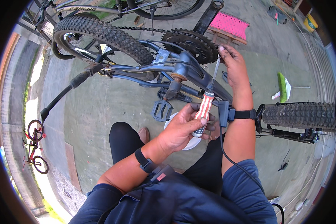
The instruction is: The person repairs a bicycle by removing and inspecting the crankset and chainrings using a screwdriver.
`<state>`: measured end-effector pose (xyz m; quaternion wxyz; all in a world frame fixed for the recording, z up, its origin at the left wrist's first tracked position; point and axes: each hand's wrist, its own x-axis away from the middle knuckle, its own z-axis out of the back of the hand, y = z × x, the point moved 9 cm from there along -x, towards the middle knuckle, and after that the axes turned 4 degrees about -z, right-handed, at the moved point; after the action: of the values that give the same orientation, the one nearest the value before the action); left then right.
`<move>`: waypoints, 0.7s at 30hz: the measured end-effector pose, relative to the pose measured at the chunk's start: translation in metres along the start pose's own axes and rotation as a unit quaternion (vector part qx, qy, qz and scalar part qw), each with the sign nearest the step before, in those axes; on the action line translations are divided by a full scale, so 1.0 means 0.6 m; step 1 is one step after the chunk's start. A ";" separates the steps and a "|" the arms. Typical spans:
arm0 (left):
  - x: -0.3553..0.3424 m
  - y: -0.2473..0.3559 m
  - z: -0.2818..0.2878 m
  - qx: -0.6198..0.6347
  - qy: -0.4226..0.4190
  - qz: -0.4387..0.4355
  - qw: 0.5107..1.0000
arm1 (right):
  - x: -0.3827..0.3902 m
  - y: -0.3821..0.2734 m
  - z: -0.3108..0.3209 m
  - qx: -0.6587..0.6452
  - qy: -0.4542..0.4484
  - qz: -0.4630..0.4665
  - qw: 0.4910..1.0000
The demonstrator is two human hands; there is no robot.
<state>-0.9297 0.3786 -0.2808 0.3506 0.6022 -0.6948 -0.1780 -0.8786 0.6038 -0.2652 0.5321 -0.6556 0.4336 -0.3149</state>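
My left hand (181,130) is closed around the red-and-white striped, star-patterned handle of a screwdriver (205,102), held below the bike's bottom bracket area. Its metal shaft points up toward my right hand (231,65), whose fingers are pinched at the tip, beside the black chainrings (183,43); what they grip is too small to make out. The grey-blue bicycle frame (196,74) lies across the upper middle, with a black crank arm (205,18) rising behind the chainrings and a pedal (160,110) hanging below. A white round container (192,143) is partly hidden behind my left hand.
A knobby rear tyre (97,30) and front tyre (298,114) flank the work. Another bicycle (156,15) stands behind, a red one (33,145) farther left. A pink-topped stool (227,26), green broom (283,87) and yellow bucket (310,23) are around the yard.
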 end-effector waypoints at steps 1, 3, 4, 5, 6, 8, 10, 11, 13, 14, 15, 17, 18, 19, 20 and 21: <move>0.001 0.001 0.001 -0.004 0.000 -0.004 1.000 | -0.001 0.000 0.004 0.013 0.007 -0.003 1.000; 0.002 -0.001 0.005 -0.007 -0.007 -0.002 1.000 | -0.003 0.001 0.016 0.038 0.024 -0.010 0.999; 0.002 -0.002 0.006 -0.009 -0.011 -0.002 1.000 | -0.004 0.003 0.016 0.065 0.026 -0.005 0.998; 0.002 -0.002 0.007 -0.008 -0.011 -0.002 1.000 | -0.003 0.006 0.014 0.092 0.028 0.000 0.995; 0.002 -0.002 0.007 -0.008 -0.012 -0.002 1.000 | -0.002 0.007 0.014 0.119 0.031 0.004 0.992; 0.003 -0.001 0.008 -0.009 -0.014 -0.003 1.000 | 0.000 -0.001 0.018 0.150 0.036 0.012 0.988; 0.006 0.003 0.009 -0.013 -0.016 -0.006 1.000 | 0.002 -0.016 0.020 0.169 0.046 0.034 0.984; 0.008 0.005 0.010 -0.013 -0.017 -0.009 1.000 | 0.004 -0.026 0.022 0.174 0.054 0.053 0.982; 0.015 0.011 0.014 -0.013 -0.020 -0.015 1.000 | 0.011 -0.043 0.020 0.184 0.060 0.090 0.977; 0.020 0.013 0.017 -0.017 -0.024 -0.015 0.999 | 0.018 -0.054 0.013 0.190 0.057 0.109 0.974; 0.025 0.015 0.021 -0.021 -0.028 -0.015 0.999 | 0.025 -0.066 0.006 0.196 0.054 0.128 0.971; 0.035 0.018 0.034 -0.025 -0.034 -0.013 0.999 | 0.041 -0.097 -0.012 0.254 0.054 0.180 0.949; 0.040 0.018 0.044 -0.025 -0.037 -0.010 0.999 | 0.050 -0.112 -0.023 0.283 0.054 0.206 0.935; 0.046 0.020 0.052 -0.025 -0.040 -0.007 0.999 | 0.066 -0.130 -0.033 0.313 0.071 0.241 0.916; 0.051 0.024 0.060 -0.031 -0.035 -0.005 0.999 | 0.081 -0.148 -0.045 0.344 0.088 0.278 0.893; 0.054 0.028 0.067 -0.033 -0.041 -0.002 0.999 | 0.091 -0.165 -0.058 0.373 0.104 0.314 0.867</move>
<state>-0.9707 0.3443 -0.2882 0.3414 0.5842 -0.7009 -0.2257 -0.8628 0.5455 -0.1635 0.7592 -0.2010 0.5201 -0.3357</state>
